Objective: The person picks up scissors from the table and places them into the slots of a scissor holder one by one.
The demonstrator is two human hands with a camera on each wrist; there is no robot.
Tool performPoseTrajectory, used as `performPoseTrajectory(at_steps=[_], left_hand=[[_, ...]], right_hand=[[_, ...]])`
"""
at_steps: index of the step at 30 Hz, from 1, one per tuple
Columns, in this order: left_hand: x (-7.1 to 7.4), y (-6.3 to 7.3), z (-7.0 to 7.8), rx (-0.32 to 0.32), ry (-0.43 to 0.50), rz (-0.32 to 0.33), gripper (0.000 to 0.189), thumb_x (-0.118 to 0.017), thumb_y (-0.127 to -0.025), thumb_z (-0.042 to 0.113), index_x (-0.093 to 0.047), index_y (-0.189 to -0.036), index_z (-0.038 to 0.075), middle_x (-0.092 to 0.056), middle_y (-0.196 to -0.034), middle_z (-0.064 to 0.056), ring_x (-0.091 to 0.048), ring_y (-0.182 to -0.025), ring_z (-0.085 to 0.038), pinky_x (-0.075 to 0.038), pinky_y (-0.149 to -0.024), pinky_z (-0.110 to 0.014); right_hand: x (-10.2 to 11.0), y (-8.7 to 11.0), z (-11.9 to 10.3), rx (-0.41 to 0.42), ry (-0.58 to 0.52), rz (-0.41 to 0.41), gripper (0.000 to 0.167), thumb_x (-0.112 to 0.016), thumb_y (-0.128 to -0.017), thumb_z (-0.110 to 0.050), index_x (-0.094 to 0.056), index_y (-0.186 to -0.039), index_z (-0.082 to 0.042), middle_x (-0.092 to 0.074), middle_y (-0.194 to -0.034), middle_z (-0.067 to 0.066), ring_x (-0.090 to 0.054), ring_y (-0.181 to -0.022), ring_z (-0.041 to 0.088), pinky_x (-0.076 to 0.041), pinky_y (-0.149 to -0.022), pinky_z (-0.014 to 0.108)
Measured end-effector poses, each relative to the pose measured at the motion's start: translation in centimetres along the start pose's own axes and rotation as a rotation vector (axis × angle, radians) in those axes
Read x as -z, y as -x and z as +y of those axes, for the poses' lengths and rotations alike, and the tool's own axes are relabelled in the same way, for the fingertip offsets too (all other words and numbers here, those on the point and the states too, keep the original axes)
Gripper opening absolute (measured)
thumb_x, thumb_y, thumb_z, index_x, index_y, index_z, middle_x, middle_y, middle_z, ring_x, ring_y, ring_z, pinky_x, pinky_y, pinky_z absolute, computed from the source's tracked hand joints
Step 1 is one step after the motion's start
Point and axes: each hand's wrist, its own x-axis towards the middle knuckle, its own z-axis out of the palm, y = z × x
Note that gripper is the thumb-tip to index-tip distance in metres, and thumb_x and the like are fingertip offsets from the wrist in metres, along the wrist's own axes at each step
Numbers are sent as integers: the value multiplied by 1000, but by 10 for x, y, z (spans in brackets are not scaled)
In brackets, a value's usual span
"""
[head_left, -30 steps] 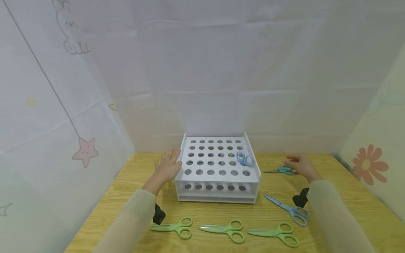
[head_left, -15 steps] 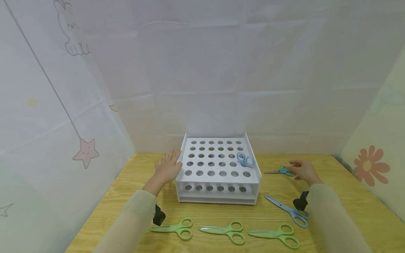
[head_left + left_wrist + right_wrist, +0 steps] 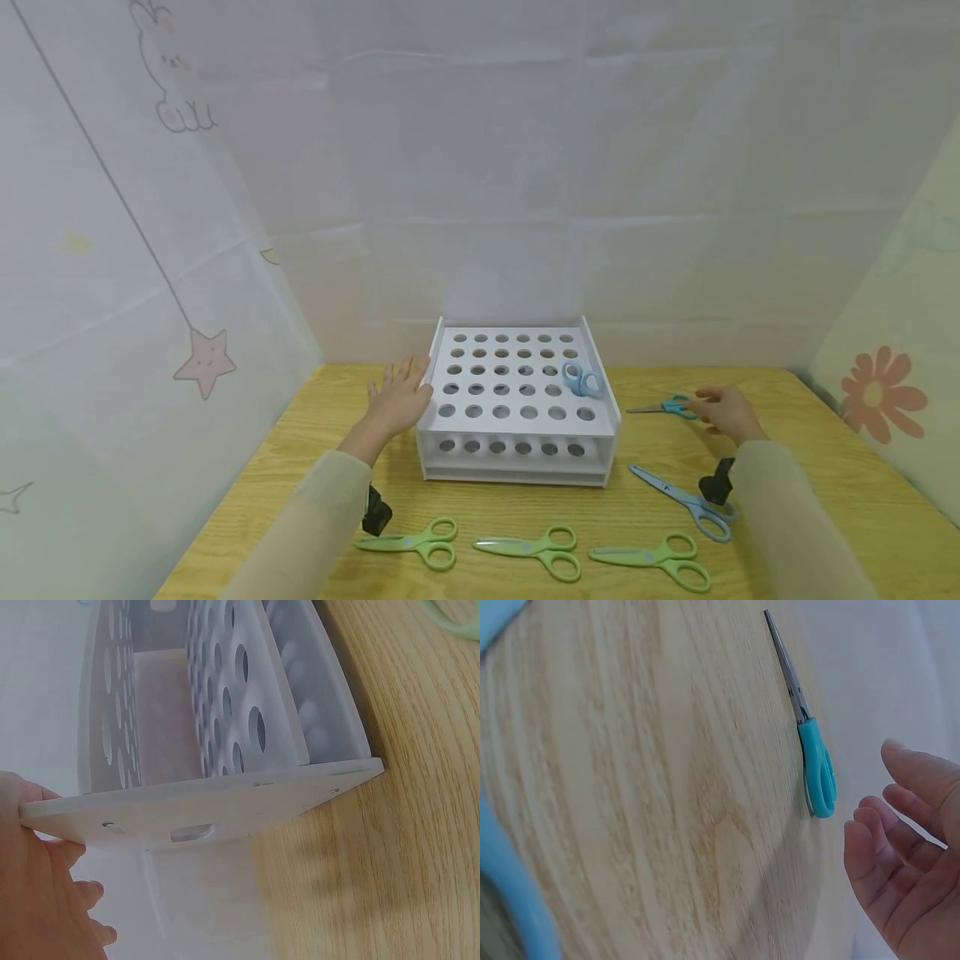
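Note:
A white tiered rack with rows of round holes stands on the table. My left hand holds its left side panel by the edge, the thumb over the edge and the other fingers spread along the outside. Light blue scissors sit handles-up in a hole at the rack's right side. Teal-handled scissors lie on the table right of the rack, blades toward it. Beside their handles is my right hand, fingers loosely curled with nothing between them; in the right wrist view a gap separates hand and handles.
Three green scissors lie in a row along the front of the wooden table. Another pair of light blue scissors lies front right, partly hidden under my right wrist. White sheets hang behind and at both sides.
My right hand has drawn slightly right, away from the teal scissors' handles, which stay on the table. The left hand keeps its place on the rack.

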Motion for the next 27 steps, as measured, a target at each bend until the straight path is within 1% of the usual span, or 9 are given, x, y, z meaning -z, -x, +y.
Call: performPoseTrajectory(at_steps=[9, 16, 22, 27], left_hand=[[0, -1, 0, -2, 0, 6, 55, -29, -95, 32, -20, -148, 19, -7, -152, -11, 6, -135, -40, 11, -99, -63], [-1, -2, -1, -6, -9, 10, 55, -29, -95, 32, -20, -148, 18, -7, -152, -11, 5, -135, -40, 11, -98, -64], [0, -1, 0, -1, -5, 8, 55, -29, -95, 32, -20, -148, 19, -7, -152, -10, 5, -135, -39, 10, -99, -63], [-1, -1, 0, 2, -9, 5, 55, -28, -95, 33, -20, -148, 19, -6, -152, -10, 5, -135, -39, 11, -99, -63]], right_hand=[[2, -3, 2, -20, 14, -1, 59, -54, -93, -24, -35, -128, 19, -46, -117, 37, -54, -93, 41, -53, -68, 38], [1, -7, 8, -12, 51, 8, 54, -55, -91, -19, -39, -125, 20, -51, -109, 35, -56, -89, 38, -54, -66, 38], [2, -8, 9, -21, 72, 3, 52, -55, -92, -16, -38, -125, 21, -50, -112, 37, -57, -88, 39, -54, -66, 39], [2, -9, 10, -20, 81, 5, 52, -56, -91, -16, -39, -123, 22, -51, -109, 37, -58, -85, 37, -53, -64, 38]])
